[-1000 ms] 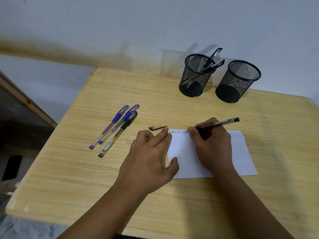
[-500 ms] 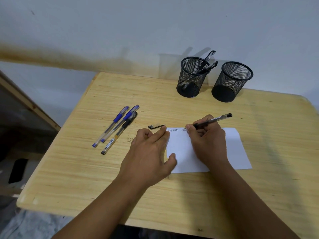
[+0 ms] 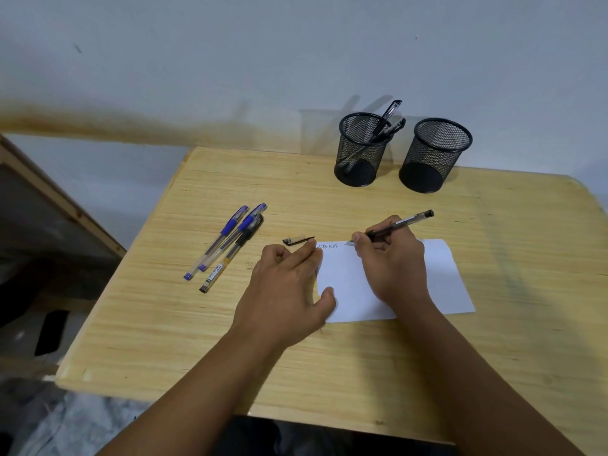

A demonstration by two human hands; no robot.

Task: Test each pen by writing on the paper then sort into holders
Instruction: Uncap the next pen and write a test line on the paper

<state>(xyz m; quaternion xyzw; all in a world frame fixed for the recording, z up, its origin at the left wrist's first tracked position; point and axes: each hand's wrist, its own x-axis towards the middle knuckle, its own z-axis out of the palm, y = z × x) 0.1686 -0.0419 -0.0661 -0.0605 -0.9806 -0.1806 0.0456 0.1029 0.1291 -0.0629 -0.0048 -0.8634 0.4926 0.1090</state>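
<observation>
My right hand (image 3: 393, 261) grips a black pen (image 3: 406, 222) with its tip on the white paper (image 3: 441, 278), just right of some scribbles near the top left corner. My left hand (image 3: 289, 287) lies flat, fingers straight, pressing the paper's left edge. The pen's black cap (image 3: 297, 240) lies on the table above my left fingers. Three capped pens (image 3: 230, 245), two blue and one black, lie side by side to the left. Two black mesh holders stand at the back: the left holder (image 3: 360, 153) has two pens in it, the right holder (image 3: 434, 156) looks empty.
The wooden table (image 3: 329, 357) ends near the wall behind the holders. A wooden frame (image 3: 65, 205) leans at the left, beyond the table edge, with a dark phone-like object (image 3: 51, 332) on the floor below.
The camera has shifted a little, so the whole scene sits slightly differently in view. My right hand and the pen tip have stayed near the paper's top edge; my left hand has not moved.
</observation>
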